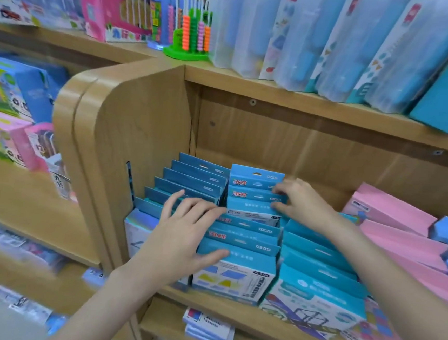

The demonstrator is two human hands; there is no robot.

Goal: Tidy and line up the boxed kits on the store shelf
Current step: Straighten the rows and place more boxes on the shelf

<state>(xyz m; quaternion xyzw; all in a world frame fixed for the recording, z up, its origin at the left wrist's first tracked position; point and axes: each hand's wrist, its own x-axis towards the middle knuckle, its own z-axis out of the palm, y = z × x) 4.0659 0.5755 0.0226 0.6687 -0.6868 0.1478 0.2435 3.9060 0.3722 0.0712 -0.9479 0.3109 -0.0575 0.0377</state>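
**Hands working the blue kit rows**

The blue cardboard boxed kits [241,242] are standing in 3 rows on the wooden store shelf [219,309], their hang-tab tops stepping back toward the rear panel. The left hand [185,231] is lying open across the left and middle rows, fingers spread, thumb pressing a front box top. The right hand [300,201] is pinching a kit tab near the back of the middle row. Pink flat boxes [401,237] are lying just right.
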